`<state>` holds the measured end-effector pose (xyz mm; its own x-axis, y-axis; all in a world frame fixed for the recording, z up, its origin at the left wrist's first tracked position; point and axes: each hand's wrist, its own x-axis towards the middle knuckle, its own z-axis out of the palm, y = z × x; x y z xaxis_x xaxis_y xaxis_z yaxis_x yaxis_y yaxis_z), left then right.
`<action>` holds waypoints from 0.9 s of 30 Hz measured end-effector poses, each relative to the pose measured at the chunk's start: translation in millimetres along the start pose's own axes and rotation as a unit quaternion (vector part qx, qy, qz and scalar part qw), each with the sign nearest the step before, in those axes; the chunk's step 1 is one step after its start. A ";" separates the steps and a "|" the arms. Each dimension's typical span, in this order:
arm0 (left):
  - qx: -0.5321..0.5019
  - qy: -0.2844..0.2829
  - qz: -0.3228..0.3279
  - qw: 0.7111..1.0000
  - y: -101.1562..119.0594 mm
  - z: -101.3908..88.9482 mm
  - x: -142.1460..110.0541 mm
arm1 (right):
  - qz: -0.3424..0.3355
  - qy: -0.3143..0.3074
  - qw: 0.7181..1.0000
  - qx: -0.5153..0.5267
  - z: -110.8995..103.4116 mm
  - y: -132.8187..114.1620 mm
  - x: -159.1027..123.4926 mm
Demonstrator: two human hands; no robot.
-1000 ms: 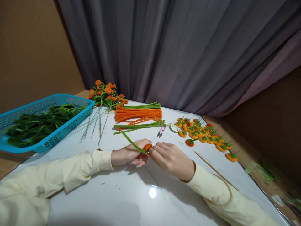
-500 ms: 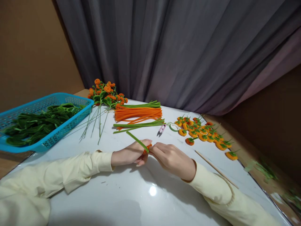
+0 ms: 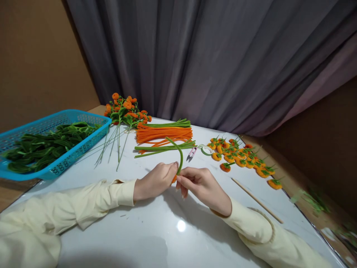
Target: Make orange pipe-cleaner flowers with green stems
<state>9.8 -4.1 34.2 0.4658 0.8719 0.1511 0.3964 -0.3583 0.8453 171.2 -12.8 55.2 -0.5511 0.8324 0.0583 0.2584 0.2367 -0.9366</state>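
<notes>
Between my hands is a small orange pipe-cleaner flower (image 3: 174,179), mostly covered by fingers. My left hand (image 3: 157,180) is closed around it. A green pipe cleaner (image 3: 180,158) rises from the flower and curves over to the left at its top. My right hand (image 3: 205,188) pinches with thumb and forefinger at the pipe cleaner's lower end, right against the flower; the exact contact is partly hidden. Just beyond lie small pink-handled snips (image 3: 191,153) and a roll of green tape (image 3: 206,150).
Orange pipe cleaners (image 3: 164,134) and green ones (image 3: 158,148) lie in bundles behind my hands. At left a blue basket (image 3: 80,150) holds green leaves, beside stemmed orange flowers (image 3: 126,108). Several flower heads (image 3: 240,154) and a wooden stick (image 3: 256,200) are at right.
The green pipe cleaner has swung from leaning left to standing up and is now curved. My left hand has turned over its grip, and my right fingers have shifted round the flower.
</notes>
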 end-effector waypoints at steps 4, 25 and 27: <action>0.055 0.026 0.025 0.998 -3.8 1.5 -2.2 | 0.099 -0.027 0.973 0.208 2.0 2.2 2.6; -0.151 -0.093 -0.048 0.983 4.2 -10.6 9.2 | -0.209 0.047 0.928 -0.305 -1.5 25.8 0.8; -0.174 -0.079 -0.053 0.980 4.6 -7.7 7.5 | -0.177 0.038 0.940 -0.289 -2.5 23.1 1.5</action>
<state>9.0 3.4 43.2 0.5646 0.8253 -0.0061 0.1681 -0.1077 0.9799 178.4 -4.8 34.5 -0.6310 0.6785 0.3760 0.4698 0.7200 -0.5108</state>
